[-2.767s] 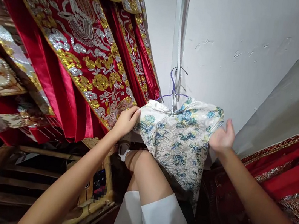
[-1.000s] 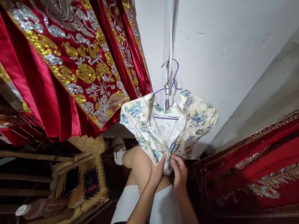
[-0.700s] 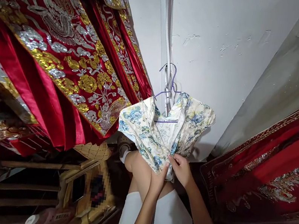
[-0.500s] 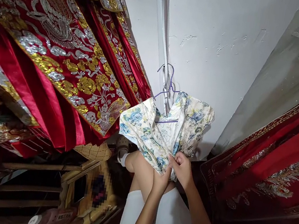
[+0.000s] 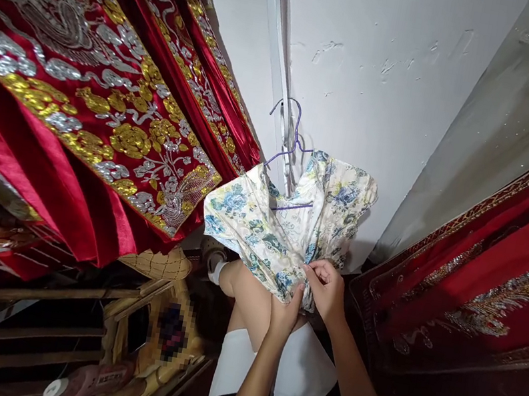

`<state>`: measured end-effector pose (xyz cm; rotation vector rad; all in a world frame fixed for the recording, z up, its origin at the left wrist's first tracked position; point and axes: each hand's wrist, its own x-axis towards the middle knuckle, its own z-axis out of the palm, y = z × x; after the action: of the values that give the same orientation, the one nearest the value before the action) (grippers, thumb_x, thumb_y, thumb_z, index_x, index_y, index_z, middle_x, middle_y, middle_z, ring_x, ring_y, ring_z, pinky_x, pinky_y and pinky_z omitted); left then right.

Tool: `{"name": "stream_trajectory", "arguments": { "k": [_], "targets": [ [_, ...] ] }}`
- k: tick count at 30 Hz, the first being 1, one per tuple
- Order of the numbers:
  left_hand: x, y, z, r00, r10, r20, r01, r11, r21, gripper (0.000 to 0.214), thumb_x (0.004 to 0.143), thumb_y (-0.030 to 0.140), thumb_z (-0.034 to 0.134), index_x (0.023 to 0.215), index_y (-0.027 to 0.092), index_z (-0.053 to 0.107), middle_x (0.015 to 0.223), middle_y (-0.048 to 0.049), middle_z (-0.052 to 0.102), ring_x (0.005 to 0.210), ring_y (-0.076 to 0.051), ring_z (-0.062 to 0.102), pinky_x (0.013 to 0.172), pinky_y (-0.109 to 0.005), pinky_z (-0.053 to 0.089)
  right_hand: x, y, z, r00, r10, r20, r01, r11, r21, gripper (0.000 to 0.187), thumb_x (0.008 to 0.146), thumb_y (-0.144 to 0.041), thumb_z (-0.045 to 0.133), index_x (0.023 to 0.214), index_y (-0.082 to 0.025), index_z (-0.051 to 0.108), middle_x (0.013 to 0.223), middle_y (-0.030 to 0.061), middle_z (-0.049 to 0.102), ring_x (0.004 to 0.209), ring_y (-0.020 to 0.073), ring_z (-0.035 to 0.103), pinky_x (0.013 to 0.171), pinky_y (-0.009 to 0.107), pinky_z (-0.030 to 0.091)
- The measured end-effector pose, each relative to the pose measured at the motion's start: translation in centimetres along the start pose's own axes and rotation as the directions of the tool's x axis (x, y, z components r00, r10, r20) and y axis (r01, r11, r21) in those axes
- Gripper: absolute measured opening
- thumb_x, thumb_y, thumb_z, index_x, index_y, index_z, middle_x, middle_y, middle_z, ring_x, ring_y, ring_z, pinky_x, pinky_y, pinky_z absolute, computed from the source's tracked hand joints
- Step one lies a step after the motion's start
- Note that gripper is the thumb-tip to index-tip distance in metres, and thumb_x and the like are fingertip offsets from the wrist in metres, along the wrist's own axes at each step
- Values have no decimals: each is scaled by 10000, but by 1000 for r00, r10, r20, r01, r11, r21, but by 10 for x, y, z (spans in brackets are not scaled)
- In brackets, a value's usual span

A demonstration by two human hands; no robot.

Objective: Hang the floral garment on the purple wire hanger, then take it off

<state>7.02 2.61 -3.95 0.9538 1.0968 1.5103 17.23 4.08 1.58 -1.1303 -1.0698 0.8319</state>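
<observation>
A cream dress with blue flowers hangs on a purple wire hanger against the white wall. Its back is open and the hanger's bar shows inside. My left hand pinches the dress's edge from below, fingers closed on the fabric. My right hand grips the same gathered fabric just to the right, fingers curled around it. Both hands meet at the bottom of the opening, above my raised knee.
Red robes with gold and silver embroidery hang close on the left, more red embroidered cloth on the right. A wooden rack with a pink bottle stands low left. A white pipe runs up the wall.
Earlier my hands were spread at the dress's shoulders with its front facing me; now the open back faces me and both hands are together at its lower edge, creeping slightly upward.
</observation>
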Motion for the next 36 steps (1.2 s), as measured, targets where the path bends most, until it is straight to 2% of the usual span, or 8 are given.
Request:
{"name": "stream_trajectory", "arguments": {
  "k": [4,9,12,15,21,28,33,36],
  "targets": [
    [6,9,-16,993,-21,-119,9,995,-98,632,834,562,753,1308,163,626,1310,-175,685,1301,-322,620,1150,-472,451,-5,-15,-9,978,-90,-189,83,995,-46,252,847,-400,738,726,-196,652,565,-40,490,541,126,429,527,266,357],
    [-4,33,-18,840,402,-363,-308,906,291,596,878,456,740,1399,242,544,1445,-142,554,1376,-292,524,1188,-464,386,-8,-31,-13,978,-100,-185,98,995,-20,266,830,-381,754,678,-196,639,519,-65,418,495,105,370,484,252,316],
    [-12,38,-3,857,502,-112,-396,783,480,386,924,415,686,1263,231,672,1355,-133,616,1338,-305,535,1166,-482,394,-13,-33,-11,995,-97,-26,96,994,-52,266,836,-385,747,684,-191,647,490,-68,430,458,99,389,467,245,321],
    [-13,37,10,902,427,63,-414,816,404,253,981,399,601,1105,211,716,1088,-107,703,1084,-260,652,982,-414,517,-19,-32,-14,983,-137,119,154,977,-145,252,865,-373,709,698,-191,660,510,-48,489,464,108,452,467,237,352],
    [-11,33,5,938,327,118,-347,857,381,313,992,472,569,847,209,658,806,-47,647,813,-208,619,759,-310,494,29,-52,-24,869,-370,330,475,812,-339,293,946,-389,635,713,-213,602,490,-50,485,420,114,438,450,249,322],
    [-16,30,-10,928,295,228,-370,810,455,341,1016,457,510,796,213,602,764,-44,622,789,-215,581,731,-305,440,143,-137,3,689,-665,288,720,578,-385,292,979,-408,624,766,-217,564,541,-45,518,481,119,457,516,256,327],
    [-5,53,-14,941,182,285,-288,872,396,375,989,516,562,793,204,631,758,-37,615,762,-208,576,723,-294,446,149,-153,15,670,-682,294,739,574,-352,280,990,-410,607,783,-228,554,518,-70,457,482,118,434,555,253,351],
    [22,99,-3,878,291,379,-428,832,353,424,1024,502,501,801,197,694,873,-78,690,899,-234,632,863,-332,474,136,-148,10,677,-635,372,736,596,-321,261,993,-389,595,789,-233,553,527,-68,475,478,116,421,559,256,355]
  ]
}}
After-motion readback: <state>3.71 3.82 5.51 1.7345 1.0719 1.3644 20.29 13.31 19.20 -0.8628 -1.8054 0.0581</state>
